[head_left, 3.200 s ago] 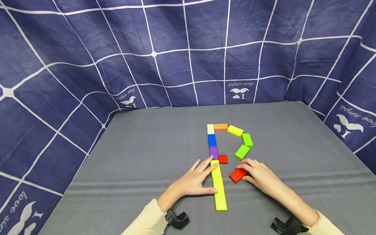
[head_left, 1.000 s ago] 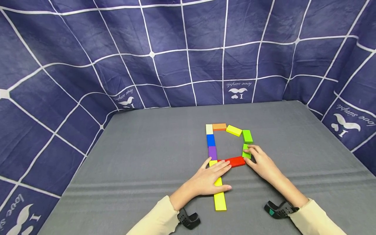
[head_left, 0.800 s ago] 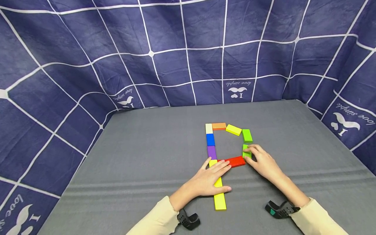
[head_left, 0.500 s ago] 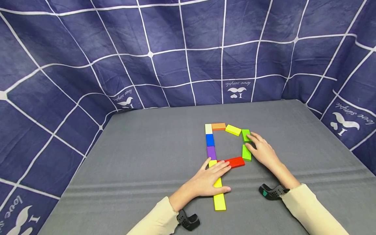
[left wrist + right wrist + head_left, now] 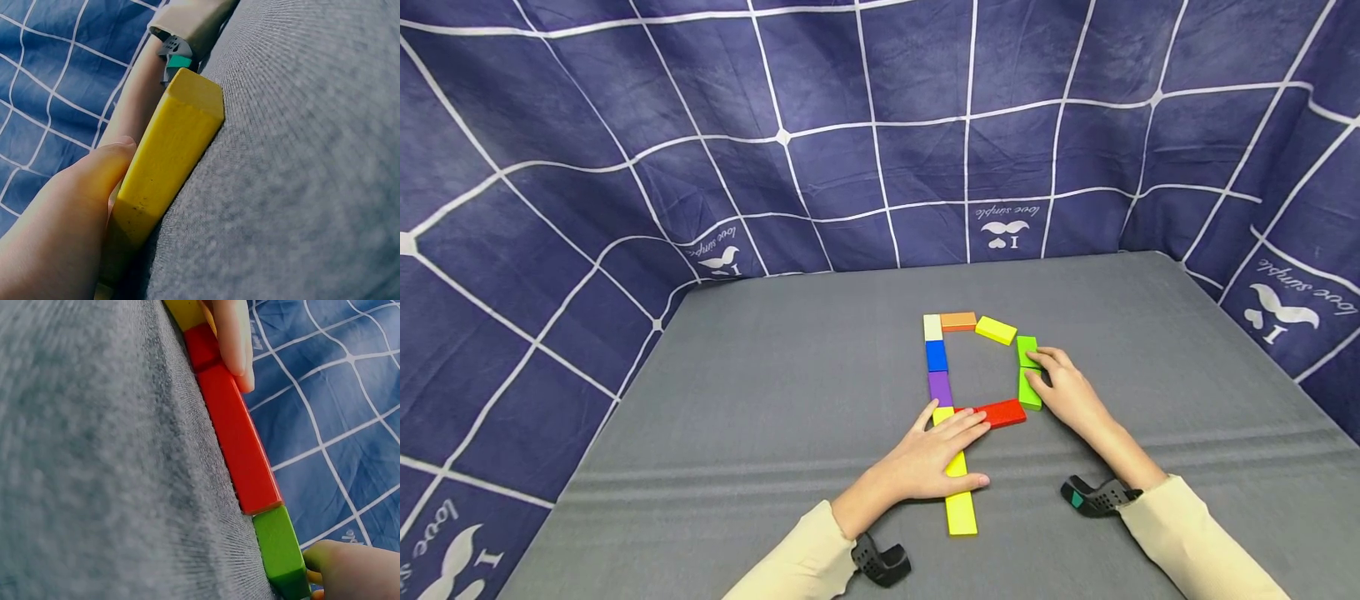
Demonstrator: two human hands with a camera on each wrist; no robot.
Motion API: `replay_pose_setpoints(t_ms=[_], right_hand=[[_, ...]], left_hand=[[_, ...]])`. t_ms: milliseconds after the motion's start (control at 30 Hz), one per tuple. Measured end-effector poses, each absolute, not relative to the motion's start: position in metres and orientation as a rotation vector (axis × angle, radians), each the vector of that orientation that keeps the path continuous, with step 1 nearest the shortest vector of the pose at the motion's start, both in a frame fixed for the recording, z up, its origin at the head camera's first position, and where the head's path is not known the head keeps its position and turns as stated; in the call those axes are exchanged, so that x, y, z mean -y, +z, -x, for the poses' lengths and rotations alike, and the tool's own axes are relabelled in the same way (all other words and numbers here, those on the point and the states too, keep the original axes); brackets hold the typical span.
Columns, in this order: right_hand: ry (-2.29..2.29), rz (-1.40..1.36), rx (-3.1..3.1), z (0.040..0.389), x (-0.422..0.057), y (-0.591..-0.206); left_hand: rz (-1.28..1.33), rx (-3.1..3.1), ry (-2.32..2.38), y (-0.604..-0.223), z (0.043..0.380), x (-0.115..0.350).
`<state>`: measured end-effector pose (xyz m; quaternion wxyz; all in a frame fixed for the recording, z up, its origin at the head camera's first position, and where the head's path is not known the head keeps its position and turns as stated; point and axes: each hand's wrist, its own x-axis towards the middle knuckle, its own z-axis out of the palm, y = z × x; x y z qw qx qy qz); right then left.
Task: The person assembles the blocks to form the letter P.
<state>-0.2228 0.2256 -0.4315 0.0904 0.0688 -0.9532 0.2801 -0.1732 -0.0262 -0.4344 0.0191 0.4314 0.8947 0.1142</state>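
Wooden blocks lie flat in a P-like outline in the head view. My left hand (image 5: 917,467) spreads over the yellow blocks (image 5: 961,515) of the upright, its fingertips reaching onto the red blocks (image 5: 1006,412) and partly covering them. Above it follow a purple block (image 5: 940,389), a blue one (image 5: 936,356) and a cream one (image 5: 932,327). At the outline's right side, my right hand (image 5: 1071,396) pinches the upper green block (image 5: 1025,346) with bent fingers, its thumb beside the lower green block (image 5: 1028,397). The two green blocks meet end to end. The lower one touches the long red block (image 5: 240,444).
An orange block (image 5: 958,322) and a slanted yellow block (image 5: 996,330) form the top of the outline. Between that yellow block and the upper green one is a small gap. Grey cloth (image 5: 790,375) covers the table, and a blue checked curtain (image 5: 925,167) stands behind it.
Red blocks now join the upright to the lower green block, which has turned straighter. My right hand has moved from it to the upper green block, drawing that down against it. My left hand stays.
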Motion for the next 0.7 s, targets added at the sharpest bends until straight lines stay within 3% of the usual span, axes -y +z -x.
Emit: replay_pose_setpoints(t_ms=[700], right_hand=[[1.088,-0.179,2.763,0.208,-0.224,-0.432]], left_hand=[[-1.358,-2.895,0.473,-0.433,0.174,0.025]])
